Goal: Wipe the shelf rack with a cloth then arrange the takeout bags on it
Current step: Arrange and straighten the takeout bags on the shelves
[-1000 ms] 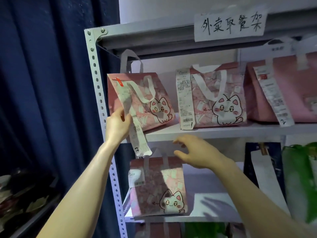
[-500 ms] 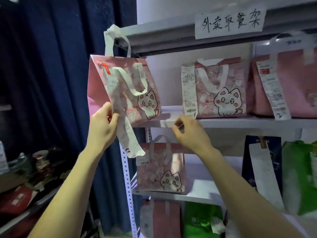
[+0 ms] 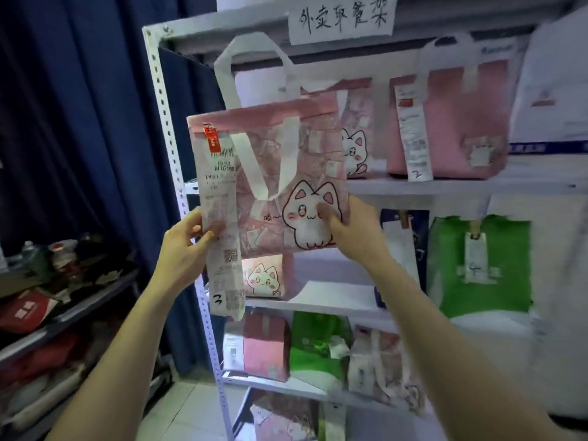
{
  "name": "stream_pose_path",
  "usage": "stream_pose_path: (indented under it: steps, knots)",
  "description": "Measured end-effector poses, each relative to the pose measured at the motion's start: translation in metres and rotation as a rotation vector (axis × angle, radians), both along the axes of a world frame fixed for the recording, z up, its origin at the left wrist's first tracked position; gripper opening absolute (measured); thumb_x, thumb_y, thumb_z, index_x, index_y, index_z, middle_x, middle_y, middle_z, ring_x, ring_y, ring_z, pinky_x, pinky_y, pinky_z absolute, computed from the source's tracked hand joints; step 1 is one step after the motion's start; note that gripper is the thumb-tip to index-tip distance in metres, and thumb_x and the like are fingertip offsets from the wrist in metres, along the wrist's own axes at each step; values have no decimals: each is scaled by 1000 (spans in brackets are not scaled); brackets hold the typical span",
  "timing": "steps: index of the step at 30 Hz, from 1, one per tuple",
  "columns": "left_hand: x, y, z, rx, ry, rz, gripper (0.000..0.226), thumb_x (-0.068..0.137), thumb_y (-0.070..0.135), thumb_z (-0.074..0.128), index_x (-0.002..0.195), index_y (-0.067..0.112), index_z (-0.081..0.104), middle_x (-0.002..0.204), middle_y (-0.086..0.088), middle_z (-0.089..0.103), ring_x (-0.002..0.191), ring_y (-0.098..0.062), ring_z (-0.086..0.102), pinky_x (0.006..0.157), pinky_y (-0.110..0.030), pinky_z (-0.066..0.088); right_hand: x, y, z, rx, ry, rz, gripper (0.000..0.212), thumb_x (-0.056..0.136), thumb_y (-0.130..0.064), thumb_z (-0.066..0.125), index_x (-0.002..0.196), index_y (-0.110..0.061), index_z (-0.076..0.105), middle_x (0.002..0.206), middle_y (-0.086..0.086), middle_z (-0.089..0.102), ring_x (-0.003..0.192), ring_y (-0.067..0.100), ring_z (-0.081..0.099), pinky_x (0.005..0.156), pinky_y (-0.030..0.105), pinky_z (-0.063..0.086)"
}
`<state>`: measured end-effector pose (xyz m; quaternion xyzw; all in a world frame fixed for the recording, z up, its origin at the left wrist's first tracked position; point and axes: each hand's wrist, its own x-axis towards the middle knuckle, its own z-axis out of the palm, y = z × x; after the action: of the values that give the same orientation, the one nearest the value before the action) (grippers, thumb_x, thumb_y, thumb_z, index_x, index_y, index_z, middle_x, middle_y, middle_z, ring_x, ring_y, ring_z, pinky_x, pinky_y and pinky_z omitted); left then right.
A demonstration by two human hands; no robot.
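A: Where's the pink bag (image 3: 296,173) rn?
B: Hanging in front of the shelf rack (image 3: 163,100), not on it. The left hand (image 3: 183,249) is pinching its lower-left edge w/ the receipt (image 3: 219,198); the right hand (image 3: 353,232) is gripping the lower right.
A: Tip?
B: Prob. going in upright, base first, receipt facing out.

A pink cat bag (image 3: 286,173) with white handles hangs upright in front of the rack (image 3: 165,122), clear of its shelves, pinched at its lower corners by the left hand (image 3: 184,246) and right hand (image 3: 356,230). A long receipt (image 3: 222,218) (numbered 3 near its end) trails down its left side. On the rack, a pink bag (image 3: 455,128) stands on the top shelf, a green bag (image 3: 483,268) below it
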<state>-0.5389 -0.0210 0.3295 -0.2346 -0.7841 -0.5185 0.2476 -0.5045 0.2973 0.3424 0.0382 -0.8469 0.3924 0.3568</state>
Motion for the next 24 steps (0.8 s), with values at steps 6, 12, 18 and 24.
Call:
stream_pose_path:
  steps: [6,12,18,24]
  knots:
    - [11,105,5,17,-49,-176,24,105,37,68,128,36,74,116,15,80,103,-13,78,87,-38,64,60,83,-10,-173,122,-138,45,109,-37,55,70,-15,46,59,-2,50,50,6,39,51,30,31]
    - [21,170,9,29,-60,-275,23,106,33,67,127,32,74,113,20,79,101,-4,76,85,-26,63,98,128,-1,-202,157,-268,40,109,-34,56,70,-24,50,60,-11,54,52,-2,50,50,19,32]
    - [17,175,-2,0,-92,-269,23,103,34,70,126,29,67,121,15,77,108,-6,74,92,-38,62,107,133,-15,-191,144,-283,39,108,-37,56,73,-20,54,59,-8,55,53,8,47,55,36,43]
    - [1,138,-68,-135,-208,-198,42,100,16,75,136,32,61,122,17,77,106,-6,75,84,-31,61,90,102,-86,-203,-4,-199,34,109,-32,55,82,-12,59,69,5,63,59,17,52,57,38,46]
